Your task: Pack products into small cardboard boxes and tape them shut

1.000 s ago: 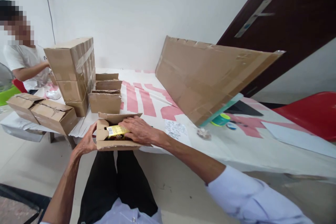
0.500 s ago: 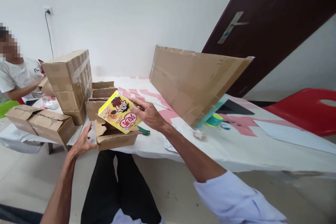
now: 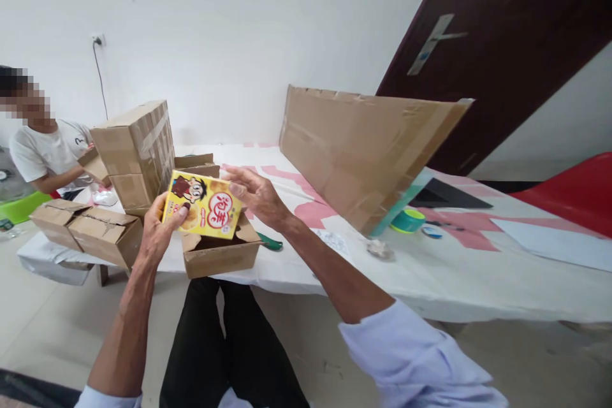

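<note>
Our left hand [image 3: 160, 226] and right hand [image 3: 258, 196], forearms angled inward, grip opposite ends of the yellow cardboard packet [image 3: 203, 205], tilted above the open brown cardboard box [image 3: 220, 252].

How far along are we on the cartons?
Looks done: the stacked cartons stand shut, tape visible.
In hand: left hand and right hand hold the yellow box over the open carton.
Probably left: that carton is open, and the cartons behind it have raised flaps. Can't see what's inside, so no count.
</note>
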A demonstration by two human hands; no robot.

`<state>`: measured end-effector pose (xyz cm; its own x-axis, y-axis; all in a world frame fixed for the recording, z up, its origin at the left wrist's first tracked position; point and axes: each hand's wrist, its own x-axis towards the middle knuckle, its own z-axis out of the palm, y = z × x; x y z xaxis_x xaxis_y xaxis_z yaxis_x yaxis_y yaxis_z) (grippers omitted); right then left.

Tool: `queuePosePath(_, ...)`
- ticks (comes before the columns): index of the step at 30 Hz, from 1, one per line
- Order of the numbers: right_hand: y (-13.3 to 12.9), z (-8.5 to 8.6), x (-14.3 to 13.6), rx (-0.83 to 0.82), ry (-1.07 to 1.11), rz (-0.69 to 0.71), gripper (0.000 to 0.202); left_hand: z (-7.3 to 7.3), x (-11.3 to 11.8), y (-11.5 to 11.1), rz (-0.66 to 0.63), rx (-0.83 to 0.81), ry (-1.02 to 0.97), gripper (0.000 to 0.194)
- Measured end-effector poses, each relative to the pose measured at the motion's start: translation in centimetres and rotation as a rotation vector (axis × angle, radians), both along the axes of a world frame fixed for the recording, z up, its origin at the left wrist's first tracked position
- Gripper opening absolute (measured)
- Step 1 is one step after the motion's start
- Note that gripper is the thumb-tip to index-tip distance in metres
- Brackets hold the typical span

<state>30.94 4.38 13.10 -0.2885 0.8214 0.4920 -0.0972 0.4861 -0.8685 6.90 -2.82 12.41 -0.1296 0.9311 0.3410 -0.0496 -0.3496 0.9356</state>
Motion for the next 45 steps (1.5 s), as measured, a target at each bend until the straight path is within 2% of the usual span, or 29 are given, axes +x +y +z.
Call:
queuePosePath(3,-0.3,-1.5,-0.2,-0.105,0.034,0.014,0.081,-1.0,0.8,0.3,0.116,0.081,-0.228,0.057)
queuePosePath(5,-0.8,-2.4,-0.8,-0.183,0.043,0.069,0.08,-1.5,1.3,0.1,0.12,0.09,-0.298,0.059)
queuePosePath(7,-1.3,-2.8,-1.5,-0.22,0.076,0.103,0.073,-1.7,1.5,-0.4,0.076,0.055,-0.278,0.065)
queuePosePath(10,-1.3,-2.5,-1.9,-0.225,0.112,0.101,0.067,-1.6,0.4,-1.1,0.068,-0.01,-0.231,0.071)
queuePosePath(12,-0.9,-2.2,-1.8,-0.241,0.101,0.095,0.066,-1.5,-0.6,-1.3,0.048,-0.084,-0.194,0.071)
queuePosePath(15,-0.5,-2.0,-1.8,-0.247,0.124,0.051,0.073,-1.3,-1.4,-1.2,-0.053,-0.173,-0.129,0.069)
queuePosePath(17,-0.6,-2.1,-2.3,-0.21,0.145,0.019,0.08,-1.1,-1.1,-0.8,-0.032,-0.119,-0.173,0.066)
queuePosePath(20,-0.6,-2.5,-3.7,-0.154,0.153,0.057,0.084,-0.9,-0.1,0.3,0.023,-0.02,-0.238,0.064)
queuePosePath(23,-0.1,-3.2,-5.1,-0.175,0.18,0.101,0.079,-0.9,0.1,1.7,0.033,-0.072,-0.169,0.065)
queuePosePath(25,0.8,-3.9,-5.6,-0.245,0.169,0.09,0.072,-1.5,-0.3,2.5,0.061,-0.165,-0.073,0.065)
queuePosePath(29,2.2,-6.1,-5.6,-0.396,0.11,0.073,0.061,-3.4,-1.4,3.2,0.077,-0.303,0.039,0.062)
queuePosePath(33,2.3,-7.2,-5.8,-0.419,0.064,0.1,0.056,-4.6,-1.9,3.5,0.052,-0.352,0.065,0.059)
queuePosePath(35,2.2,-6.8,-5.8,-0.373,0.046,0.117,0.06,-4.4,-2.0,3.8,0.035,-0.346,0.071,0.058)
queuePosePath(38,2.5,-5.4,-4.7,-0.24,0.001,0.105,0.071,-3.1,-2.5,4.2,0.022,-0.3,0.056,0.059)
queuePosePath(42,4.1,-4.2,-0.8,-0.046,-0.201,-0.197,0.08,-0.8,-4.2,4.8,0.076,-0.07,-0.079,0.059)
queuePosePath(44,5.0,-4.9,1.1,-0.06,-0.357,-0.285,0.084,-0.2,-5.5,5.2,0.134,0.057,-0.091,0.058)
queuePosePath(45,5.4,-5.6,1.8,-0.099,-0.427,-0.279,0.085,-0.2,-6.1,5.5,0.153,0.091,-0.07,0.059)
